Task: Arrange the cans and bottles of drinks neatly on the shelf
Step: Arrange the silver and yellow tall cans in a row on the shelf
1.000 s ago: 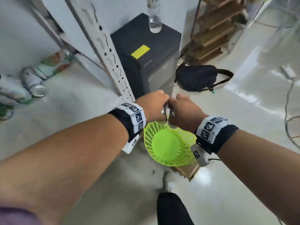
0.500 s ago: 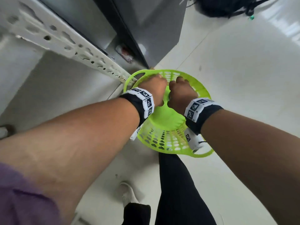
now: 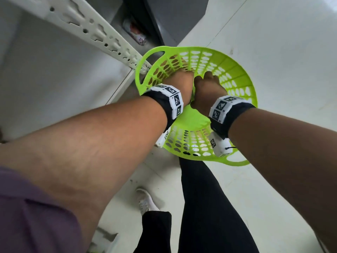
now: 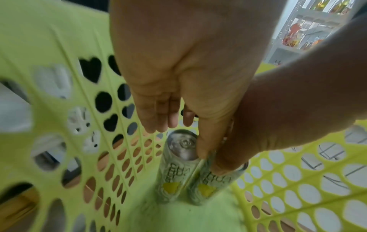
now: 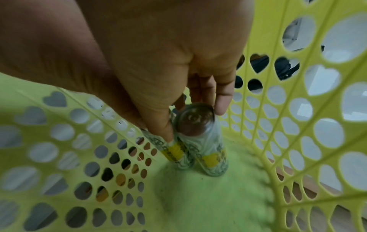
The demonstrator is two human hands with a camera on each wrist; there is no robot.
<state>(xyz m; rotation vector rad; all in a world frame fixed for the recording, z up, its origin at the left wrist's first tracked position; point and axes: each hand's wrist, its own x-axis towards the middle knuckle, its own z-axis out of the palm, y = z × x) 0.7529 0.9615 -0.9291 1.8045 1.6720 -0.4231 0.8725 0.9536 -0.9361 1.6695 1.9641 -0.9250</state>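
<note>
Two cans point(image 4: 180, 171) stand upright in basket point(image 3: 237, 73).

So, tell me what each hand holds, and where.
Left hand pinches one can by its top rim; right hand the other can likewise.

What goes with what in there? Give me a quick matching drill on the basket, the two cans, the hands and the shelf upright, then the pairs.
Things:
1. basket
2. left can and right can
3. left hand and right hand
4. shelf upright

Descriptions:
A. pale, perforated, beside the basket's rim
B. lime green, with heart-shaped holes
C. standing side by side on the basket's floor
D. reaching down inside the basket, each holding a can's top

Pairs: 1-B, 2-C, 3-D, 4-A
</note>
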